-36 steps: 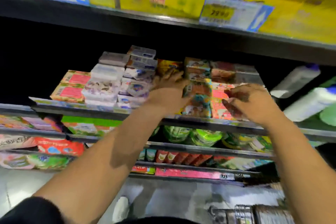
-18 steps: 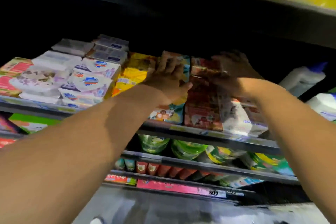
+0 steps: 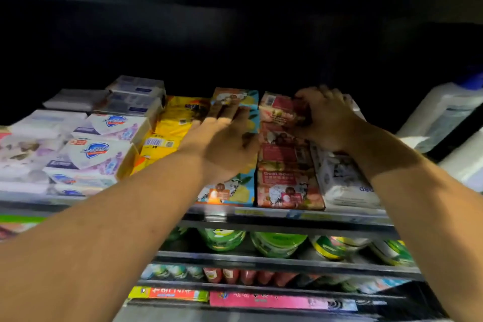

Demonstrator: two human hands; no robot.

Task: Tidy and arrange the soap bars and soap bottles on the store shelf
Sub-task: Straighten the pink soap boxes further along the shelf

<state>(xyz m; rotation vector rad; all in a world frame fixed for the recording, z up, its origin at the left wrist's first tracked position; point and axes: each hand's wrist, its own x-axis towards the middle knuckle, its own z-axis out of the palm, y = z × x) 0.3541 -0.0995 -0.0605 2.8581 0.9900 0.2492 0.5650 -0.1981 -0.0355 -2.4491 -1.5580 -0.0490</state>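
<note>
While both arms reach in over the front edge of the shelf [image 3: 287, 213], the step in hand looks like squaring up the soap-bar rows mid-shelf. Left grip [image 3: 224, 138] is released: fingers straight, palm flat on top of the teal lemon soap packs [image 3: 235, 191], pressing or steadying that row. Right grip [image 3: 326, 117] is grasping: fingers curled over the rear of the red soap packs [image 3: 285, 183], the row just beside the teal one on its right. Blur hides exactly which pack in the row it has.

Both rows run from the front edge back toward the dark rear of the shelf and touch side by side. Left of them are the yellow soap packs [image 3: 177, 123], then the white soap boxes [image 3: 99, 151] stacked toward the left end, slightly askew. A white soap pack [image 3: 345, 180] sits against the red row on the right, tilted. The white soap bottles [image 3: 444, 112] lie tipped at the right end, well apart from both grips and untouched.

Judgement: task is early to midway, with bars being handled and bottles not yet righted. Next move likely calls for drawing or seating the rear red pack flush with its row while the left palm stops the teal row sliding. Risk: nudging the tilted white pack off the front edge.
</note>
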